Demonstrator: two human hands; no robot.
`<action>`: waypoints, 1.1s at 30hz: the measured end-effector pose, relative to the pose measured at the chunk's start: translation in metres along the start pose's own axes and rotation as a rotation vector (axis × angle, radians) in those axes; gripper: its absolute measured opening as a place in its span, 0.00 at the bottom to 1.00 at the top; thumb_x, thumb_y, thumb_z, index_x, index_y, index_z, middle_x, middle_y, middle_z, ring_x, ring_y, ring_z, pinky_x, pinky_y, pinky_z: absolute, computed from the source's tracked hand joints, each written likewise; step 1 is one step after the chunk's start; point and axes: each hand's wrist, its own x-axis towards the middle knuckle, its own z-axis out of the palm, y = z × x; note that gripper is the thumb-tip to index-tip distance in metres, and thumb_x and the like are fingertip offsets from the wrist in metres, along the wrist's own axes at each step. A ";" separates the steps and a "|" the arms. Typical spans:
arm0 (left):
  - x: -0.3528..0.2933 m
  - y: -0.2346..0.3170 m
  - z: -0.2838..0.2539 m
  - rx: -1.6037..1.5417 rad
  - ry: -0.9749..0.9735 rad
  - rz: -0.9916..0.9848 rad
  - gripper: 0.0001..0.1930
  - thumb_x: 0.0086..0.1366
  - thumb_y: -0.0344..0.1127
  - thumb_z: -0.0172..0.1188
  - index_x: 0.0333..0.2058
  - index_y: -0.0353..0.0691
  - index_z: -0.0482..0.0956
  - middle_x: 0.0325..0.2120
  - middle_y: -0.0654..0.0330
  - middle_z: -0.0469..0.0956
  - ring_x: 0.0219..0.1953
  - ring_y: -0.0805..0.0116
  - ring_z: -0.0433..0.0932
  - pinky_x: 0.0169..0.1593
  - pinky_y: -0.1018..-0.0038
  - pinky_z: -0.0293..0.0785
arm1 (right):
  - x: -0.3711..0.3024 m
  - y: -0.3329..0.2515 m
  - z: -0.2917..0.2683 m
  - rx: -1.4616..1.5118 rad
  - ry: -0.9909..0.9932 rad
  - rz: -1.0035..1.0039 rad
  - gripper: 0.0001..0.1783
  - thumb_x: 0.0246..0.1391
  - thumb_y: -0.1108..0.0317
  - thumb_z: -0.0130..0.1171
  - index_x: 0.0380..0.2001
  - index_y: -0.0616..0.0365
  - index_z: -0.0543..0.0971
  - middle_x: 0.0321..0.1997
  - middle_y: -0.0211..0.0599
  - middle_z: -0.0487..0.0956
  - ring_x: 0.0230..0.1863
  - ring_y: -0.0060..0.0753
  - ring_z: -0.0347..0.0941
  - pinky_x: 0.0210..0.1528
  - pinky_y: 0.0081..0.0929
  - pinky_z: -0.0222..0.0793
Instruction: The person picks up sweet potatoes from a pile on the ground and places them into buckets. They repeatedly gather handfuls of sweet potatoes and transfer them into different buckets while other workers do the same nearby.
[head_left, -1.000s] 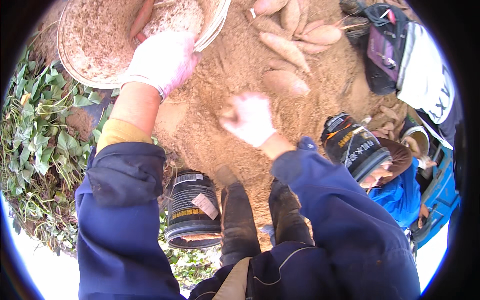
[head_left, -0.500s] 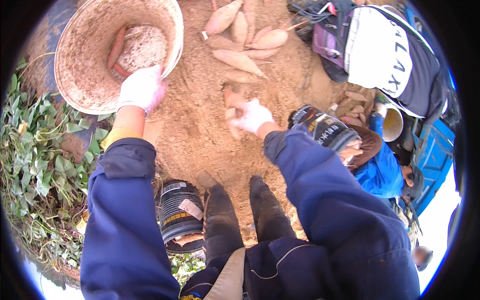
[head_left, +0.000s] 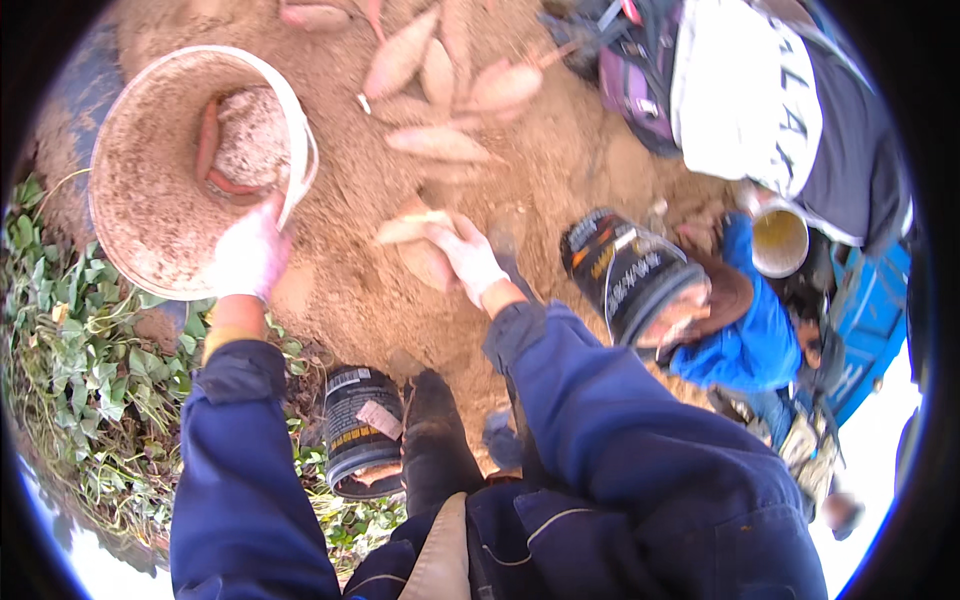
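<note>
My gloved left hand (head_left: 252, 250) is closed on the near rim of a white, soil-smeared bucket (head_left: 150, 185). The bucket tips toward me. Two reddish sweet potatoes (head_left: 208, 145) lie near its dirty bottom. To the right, my gloved right hand (head_left: 468, 258) has its fingers wrapped round a pale sweet potato (head_left: 400, 230). Another sweet potato (head_left: 427, 264) sits right beneath it; whether the hand grips that one too, I cannot tell. Beyond that hand, a heap of sweet potatoes (head_left: 402, 58) rests on sandy soil.
A black bucket (head_left: 625, 270) filled with sweet potatoes leans at the right, beside a person in blue (head_left: 750, 330). Another black bucket (head_left: 362, 420) lies by my left leg. Green vines (head_left: 85, 340) cover the left. Bags (head_left: 635, 85) and a blue vehicle (head_left: 865, 325) stand far right.
The white bucket and my left hand have come nearer. My right hand has shifted left with the sweet potato, which now lies more level. One leg has stepped forward on the right.
</note>
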 end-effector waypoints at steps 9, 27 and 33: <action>-0.003 0.005 -0.004 0.009 -0.153 -0.104 0.28 0.68 0.42 0.63 0.65 0.48 0.70 0.47 0.46 0.81 0.46 0.42 0.82 0.46 0.51 0.80 | 0.064 -0.090 -0.041 0.009 0.146 0.358 0.37 0.60 0.41 0.63 0.69 0.42 0.69 0.65 0.36 0.74 0.62 0.43 0.72 0.58 0.51 0.75; -0.016 0.004 0.018 -0.047 -0.108 -0.029 0.29 0.68 0.41 0.61 0.66 0.44 0.68 0.50 0.43 0.80 0.47 0.40 0.81 0.48 0.50 0.80 | -0.046 -0.123 -0.106 -0.338 -0.263 0.022 0.33 0.48 0.62 0.76 0.57 0.60 0.79 0.56 0.41 0.82 0.57 0.30 0.76 0.63 0.30 0.72; -0.009 -0.006 0.017 -0.166 -0.393 -0.121 0.30 0.68 0.38 0.60 0.67 0.37 0.66 0.54 0.41 0.78 0.53 0.40 0.79 0.54 0.50 0.78 | -0.097 -0.183 -0.021 -0.354 -0.564 -0.631 0.33 0.40 0.57 0.81 0.51 0.55 0.83 0.62 0.49 0.78 0.61 0.51 0.75 0.64 0.42 0.73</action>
